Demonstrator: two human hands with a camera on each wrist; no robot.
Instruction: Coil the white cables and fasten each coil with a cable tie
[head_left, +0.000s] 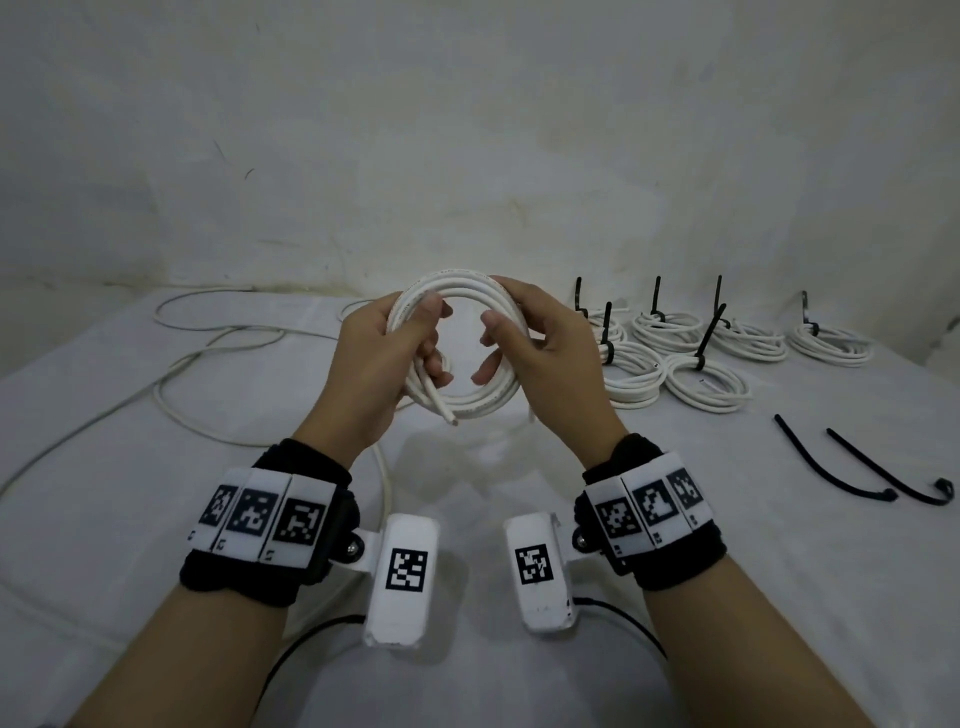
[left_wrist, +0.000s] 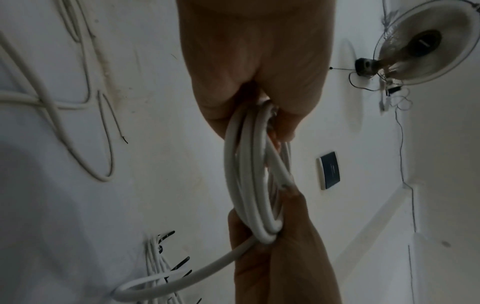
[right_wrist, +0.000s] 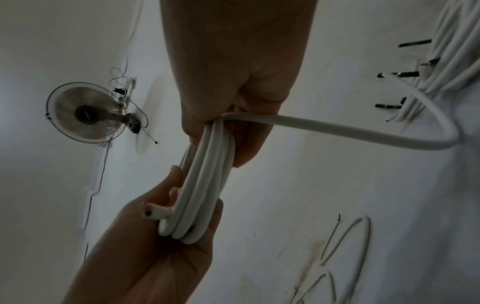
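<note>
Head view: we are holding the round coil of thick white cable (head_left: 457, 343) above the cloth-covered surface (head_left: 130, 467), left hand (head_left: 384, 364) and right hand (head_left: 540, 358) each gripping opposite sides, probably keeping its loops together for tying.

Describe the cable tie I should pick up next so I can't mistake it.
On the white table, look right of the tied coils, toward the near right edge. Two loose black cable ties lie flat there, side by side. Unlike the ties standing up from the coils, these wrap nothing; take the left one.
</note>
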